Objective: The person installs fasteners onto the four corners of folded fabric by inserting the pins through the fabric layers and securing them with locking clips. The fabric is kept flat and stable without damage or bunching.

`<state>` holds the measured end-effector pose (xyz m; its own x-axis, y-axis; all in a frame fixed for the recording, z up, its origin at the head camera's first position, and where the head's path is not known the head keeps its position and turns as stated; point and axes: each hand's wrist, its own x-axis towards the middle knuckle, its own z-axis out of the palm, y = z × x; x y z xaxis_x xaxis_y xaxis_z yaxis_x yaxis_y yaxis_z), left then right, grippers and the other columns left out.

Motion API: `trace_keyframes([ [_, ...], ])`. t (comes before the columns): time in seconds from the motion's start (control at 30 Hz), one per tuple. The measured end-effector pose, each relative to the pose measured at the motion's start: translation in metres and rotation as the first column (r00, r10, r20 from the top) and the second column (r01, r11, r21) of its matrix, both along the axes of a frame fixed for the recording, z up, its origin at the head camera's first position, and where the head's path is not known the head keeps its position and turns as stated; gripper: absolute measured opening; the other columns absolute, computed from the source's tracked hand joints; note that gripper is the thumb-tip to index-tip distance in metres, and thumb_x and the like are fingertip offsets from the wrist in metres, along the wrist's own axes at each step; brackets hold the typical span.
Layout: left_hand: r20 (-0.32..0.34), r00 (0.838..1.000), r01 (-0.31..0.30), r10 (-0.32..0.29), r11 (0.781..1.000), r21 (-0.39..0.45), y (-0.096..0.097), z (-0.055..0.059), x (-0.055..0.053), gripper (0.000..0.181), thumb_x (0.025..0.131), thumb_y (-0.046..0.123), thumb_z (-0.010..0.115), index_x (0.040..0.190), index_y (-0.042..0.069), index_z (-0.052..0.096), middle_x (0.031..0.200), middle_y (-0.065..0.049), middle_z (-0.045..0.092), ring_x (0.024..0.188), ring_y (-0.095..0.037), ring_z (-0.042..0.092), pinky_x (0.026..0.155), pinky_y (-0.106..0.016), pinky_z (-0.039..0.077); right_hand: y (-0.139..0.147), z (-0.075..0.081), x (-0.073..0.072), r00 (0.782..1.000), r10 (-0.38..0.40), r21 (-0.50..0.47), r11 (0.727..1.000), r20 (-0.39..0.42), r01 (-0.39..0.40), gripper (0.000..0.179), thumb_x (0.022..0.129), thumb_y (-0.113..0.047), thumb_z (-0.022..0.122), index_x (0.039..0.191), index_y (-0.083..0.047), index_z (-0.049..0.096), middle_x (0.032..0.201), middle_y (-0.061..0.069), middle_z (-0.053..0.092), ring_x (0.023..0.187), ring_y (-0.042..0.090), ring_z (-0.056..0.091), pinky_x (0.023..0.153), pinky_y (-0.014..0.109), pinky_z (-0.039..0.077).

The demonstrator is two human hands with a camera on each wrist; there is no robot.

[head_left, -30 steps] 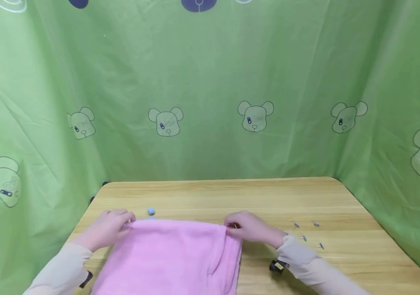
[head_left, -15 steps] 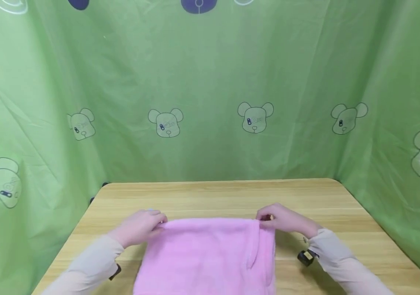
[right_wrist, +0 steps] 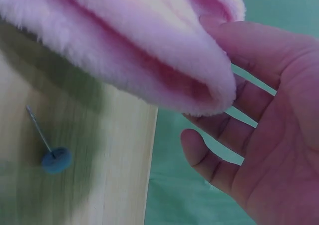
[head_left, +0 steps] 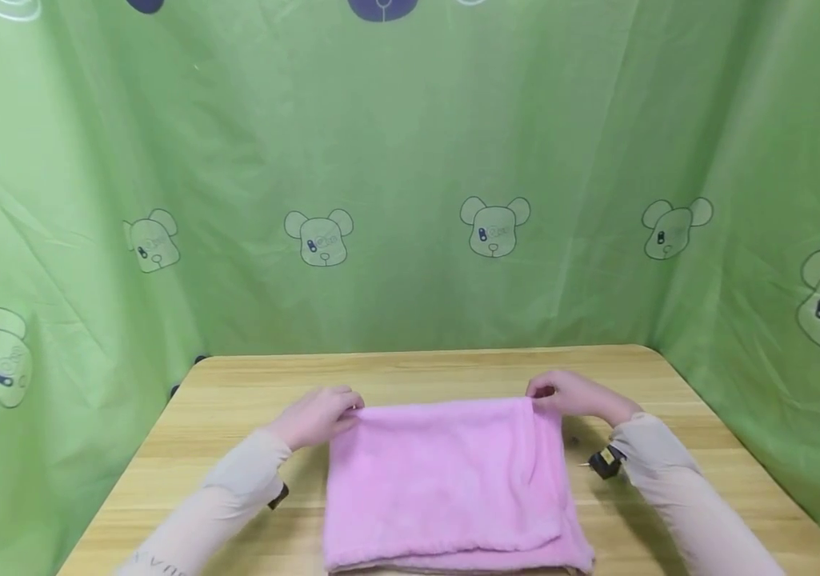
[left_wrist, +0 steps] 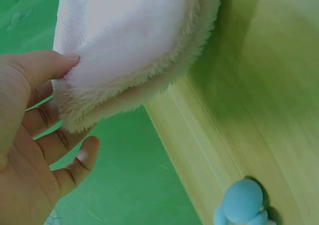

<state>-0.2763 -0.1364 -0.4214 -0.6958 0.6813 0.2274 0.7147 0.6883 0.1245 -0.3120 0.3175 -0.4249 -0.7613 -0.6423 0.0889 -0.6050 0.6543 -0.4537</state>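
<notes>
along the far edge of the pink cloth (head_left: 438, 480), the left hand (head_left: 318, 418) and right hand (head_left: 575, 396) each pinch one end, thumb over and fingers beneath, little fingers free. careful handling here likely means keeping both grips level and the edge gently taut, so the layers, unevenly fanned on the right, do not slip. soft, fluffy and rounded at its folds, the cloth is held over the pale wooden table (head_left: 410, 372). below lie a blue-headed metal pin (right_wrist: 56, 160) and a ribbed, rounded blue piece (left_wrist: 242, 202); beyond hangs a creased green curtain (head_left: 410, 308).
</notes>
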Motion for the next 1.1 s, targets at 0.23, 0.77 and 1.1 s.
trace_keyframes([
  [0.23,0.022,0.998,-0.066,0.066,0.998,0.001,0.004,-0.015,-0.030,0.015,0.091,0.017,0.066,0.104,0.010,0.070,0.097,-0.003,0.070,0.087,-0.019,0.068,0.080,-0.034,0.056,-0.003,-0.004,-0.023,0.999,-0.036,0.018,0.999,-0.019,0.036,0.010,0.087,-0.006,0.065,0.084,-0.013,0.071,0.081,-0.004,0.070,0.073,0.001,0.056,0.068,0.022,0.049],
  [0.77,0.102,0.977,-0.193,0.190,0.981,0.026,0.019,-0.024,-0.058,0.017,0.091,0.015,0.066,0.107,0.010,0.068,0.104,-0.009,0.069,0.096,-0.026,0.066,0.088,-0.041,0.054,-0.010,-0.014,-0.037,0.994,-0.088,0.089,0.992,-0.062,0.093,0.009,0.084,-0.012,0.069,0.090,-0.005,0.068,0.082,0.003,0.067,0.075,0.010,0.057,0.068,0.027,0.049],
  [1.1,0.108,0.988,-0.130,0.111,0.974,0.186,0.029,0.015,-0.023,0.024,0.092,0.021,0.065,0.115,0.012,0.066,0.116,-0.007,0.067,0.106,-0.026,0.064,0.093,-0.042,0.052,0.014,0.014,0.013,0.981,-0.162,-0.014,0.987,-0.104,0.162,0.017,0.085,-0.004,0.067,0.102,0.000,0.066,0.090,0.008,0.068,0.082,0.017,0.061,0.076,0.039,0.054],
])
